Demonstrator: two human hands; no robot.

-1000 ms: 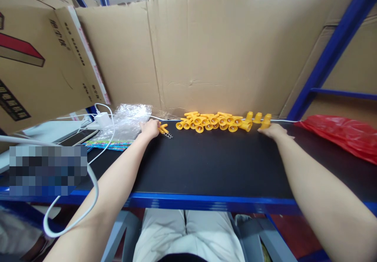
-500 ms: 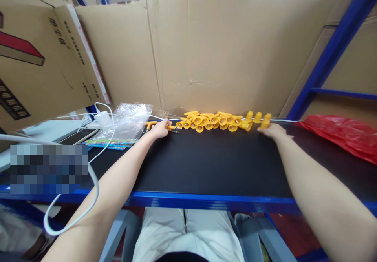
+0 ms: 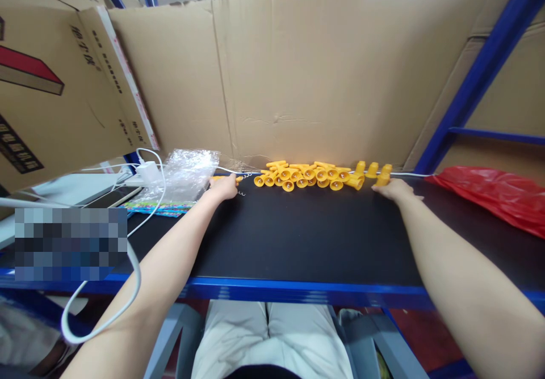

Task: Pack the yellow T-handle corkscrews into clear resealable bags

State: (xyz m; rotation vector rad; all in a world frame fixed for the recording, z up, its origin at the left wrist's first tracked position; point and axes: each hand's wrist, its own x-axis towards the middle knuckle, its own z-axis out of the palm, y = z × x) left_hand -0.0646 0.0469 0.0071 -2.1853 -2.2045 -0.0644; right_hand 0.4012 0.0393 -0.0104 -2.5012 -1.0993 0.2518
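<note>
Free passage extends over the flat black tabletop between the two bare forearms; piled yellow flared plastic pieces obstruct the rear, before upright tan cardboard; crumpled red plastic sheeting bounds the right.

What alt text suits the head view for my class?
The left hand is at yellow-handled corkscrews, the right hand at a yellow cup, over a black tabletop. Between them lie piled yellow corkscrews with bell-shaped cups.

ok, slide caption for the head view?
Left hand at corkscrews, right hand at a yellow cup, a yellow pile between them on the black table.
</note>
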